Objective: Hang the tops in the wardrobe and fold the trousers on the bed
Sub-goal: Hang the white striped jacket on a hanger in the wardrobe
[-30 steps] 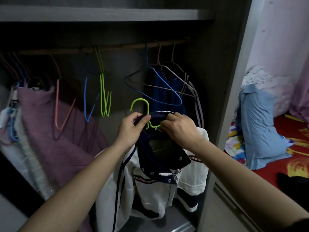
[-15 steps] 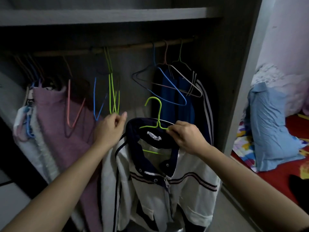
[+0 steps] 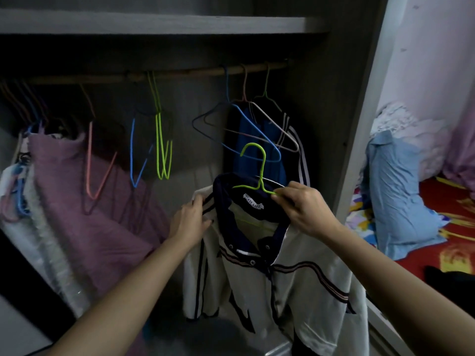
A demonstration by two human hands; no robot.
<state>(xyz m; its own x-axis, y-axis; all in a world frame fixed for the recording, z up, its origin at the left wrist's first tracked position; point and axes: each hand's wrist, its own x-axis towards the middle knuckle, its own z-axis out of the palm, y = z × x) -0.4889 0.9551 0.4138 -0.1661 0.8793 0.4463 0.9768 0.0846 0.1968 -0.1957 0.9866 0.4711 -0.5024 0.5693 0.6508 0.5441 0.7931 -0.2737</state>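
since a second ago my left hand (image 3: 190, 222) has left the collar by the hook and gone out to the left shoulder of the white striped jacket with a navy collar (image 3: 295, 291), which now hangs more spread out. the dark grey wooden wardrobe (image 3: 321, 111) stands open in front of me. its brown wooden rail (image 3: 180, 74) carries bare wire hangers and, at the left, a mauve garment (image 3: 84, 201). to the right lies the bed with a red patterned sheet (image 3: 434, 194), with a pale blue cloth bundle (image 3: 395, 191) on it. the jacket sits low inside the wardrobe, below the rail and not yet hooked on it, threaded on a lime green wire hanger (image 3: 261, 173) whose hook points up. my left thumb and fingers pinch the shoulder fabric. my right hand (image 3: 305, 209) pinches the hanger's right arm against the collar.
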